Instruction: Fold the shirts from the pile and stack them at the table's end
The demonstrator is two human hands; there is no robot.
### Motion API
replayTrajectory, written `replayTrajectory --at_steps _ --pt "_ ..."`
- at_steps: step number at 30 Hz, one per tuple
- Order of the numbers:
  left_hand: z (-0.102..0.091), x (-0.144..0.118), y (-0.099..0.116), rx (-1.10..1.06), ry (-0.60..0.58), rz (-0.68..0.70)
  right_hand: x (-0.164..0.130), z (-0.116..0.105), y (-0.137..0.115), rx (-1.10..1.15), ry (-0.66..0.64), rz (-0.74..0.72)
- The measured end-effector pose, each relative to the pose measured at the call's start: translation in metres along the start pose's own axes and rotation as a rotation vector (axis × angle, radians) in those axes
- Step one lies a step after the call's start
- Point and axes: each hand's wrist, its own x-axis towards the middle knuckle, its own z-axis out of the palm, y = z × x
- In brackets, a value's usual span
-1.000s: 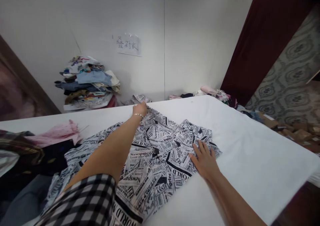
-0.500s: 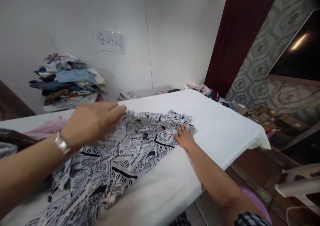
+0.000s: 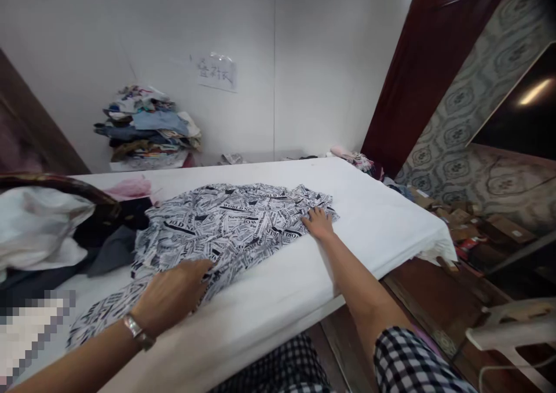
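A black-and-white newspaper-print shirt (image 3: pixel 243 219) lies spread out and wrinkled on a white-covered table (image 3: pixel 377 208). At its near edge, my left hand (image 3: pixel 174 292), with a silver bracelet at the wrist, has its fingers closed together on the fabric; the fingertips are partly hidden. My right hand (image 3: pixel 319 222) rests palm down on the shirt's right end, fingers spread and lightly bent. One part of the shirt (image 3: pixel 104 309) stretches out to the left, passing behind my left hand.
Dark and white clothes (image 3: pixel 39 225) and a pink cloth (image 3: pixel 130 187) lie left of the shirt. A tall clothes pile (image 3: pixel 152 127) stands by the wall. More garments (image 3: pixel 356 158) are at the far right corner. Boxes (image 3: pixel 460 219) and a white plastic chair (image 3: pixel 512 329) stand right.
My left hand has come down from the shirt's raised far edge to its near edge. The far side now lies flat on the table. My right hand stays on the right end.
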Motion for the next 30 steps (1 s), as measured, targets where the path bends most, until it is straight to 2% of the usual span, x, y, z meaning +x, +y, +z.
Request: replayTrajectory --at_steps 2,5,7,9,13,17,21,25,30 --pt "-0.018 -0.003 -0.006 0.122 0.104 0.007 0.000 0.002 0.002 0.022 0.033 -0.011" --pt "-0.036 -0.005 -0.020 0.268 0.376 0.052 0.001 0.004 0.008 0.113 0.130 -0.026" --pt "-0.036 -0.006 -0.032 0.305 0.498 0.101 0.003 0.003 0.014 0.176 0.205 -0.022" --pt "-0.025 -0.007 -0.043 0.315 0.544 0.173 0.004 0.002 0.020 0.196 0.265 -0.001" --pt "0.010 -0.011 -0.057 0.248 0.483 0.306 0.007 -0.001 0.028 0.163 0.320 0.030" --pt "0.037 -0.018 -0.062 0.150 0.425 0.271 0.008 -0.004 0.027 0.122 0.316 -0.007" --pt "0.040 -0.021 -0.062 0.129 0.337 0.193 0.020 -0.013 0.026 0.104 0.323 -0.022" --pt "0.037 -0.018 -0.057 0.138 0.227 0.195 0.037 -0.021 0.030 0.115 0.371 0.022" --pt "0.045 -0.017 -0.049 0.149 0.078 0.177 0.040 -0.008 0.040 0.150 0.347 0.037"
